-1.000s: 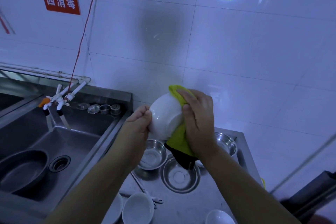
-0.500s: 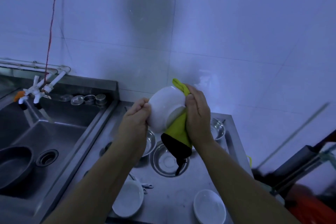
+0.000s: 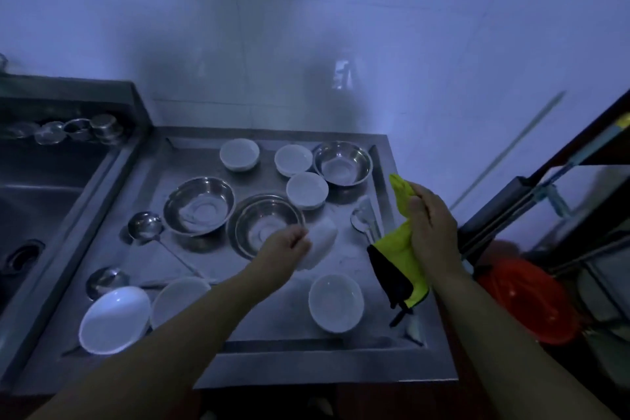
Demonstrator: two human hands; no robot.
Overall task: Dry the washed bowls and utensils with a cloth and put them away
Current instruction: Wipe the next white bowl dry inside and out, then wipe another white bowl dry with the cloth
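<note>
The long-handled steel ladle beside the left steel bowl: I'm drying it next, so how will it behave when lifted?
The long-handled steel ladle probably feels bowl-heavy, its thin handle trailing a deep cup, so it may tip downward. Polished metal likely slips if wet. It looks stiff and sturdy beside the left steel bowl.

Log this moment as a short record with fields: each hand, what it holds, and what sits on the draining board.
left hand: grips a white bowl, tilted, low over the draining board
right hand: holds the yellow-green cloth, apart from the bowl
steel bowls: three, one at the far right corner, two near the middle
white bowls on board: three at the back, three along the near side
ladles: two at the left
sink: to the left
</note>
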